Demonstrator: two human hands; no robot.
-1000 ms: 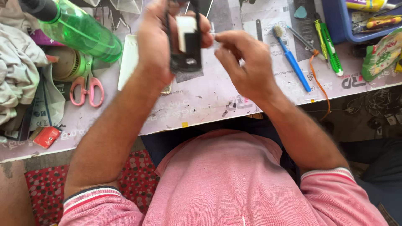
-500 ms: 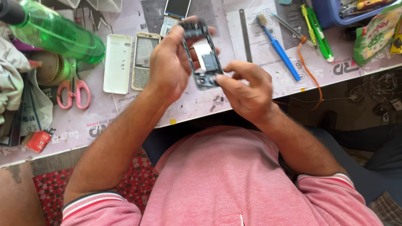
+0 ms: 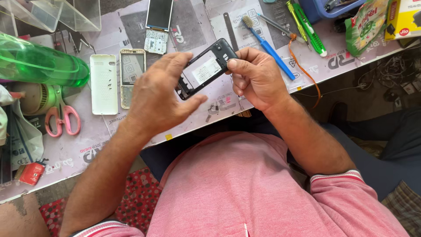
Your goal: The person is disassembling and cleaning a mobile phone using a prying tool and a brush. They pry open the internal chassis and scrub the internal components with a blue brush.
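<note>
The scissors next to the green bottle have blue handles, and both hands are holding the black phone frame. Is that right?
Not quite. The head view shows the scissors have pink handles, not blue. They do lie next to the green bottle, and the left hand and right hand both hold the black phone frame.

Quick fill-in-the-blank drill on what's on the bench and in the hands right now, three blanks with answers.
1. Both hands, left hand and right hand, hold a black phone ____.
2. The scissors left of the white cover have ____ handles.
3. The toothbrush lying on the table has a ____ handle.

Missing words: frame; pink; blue
</note>
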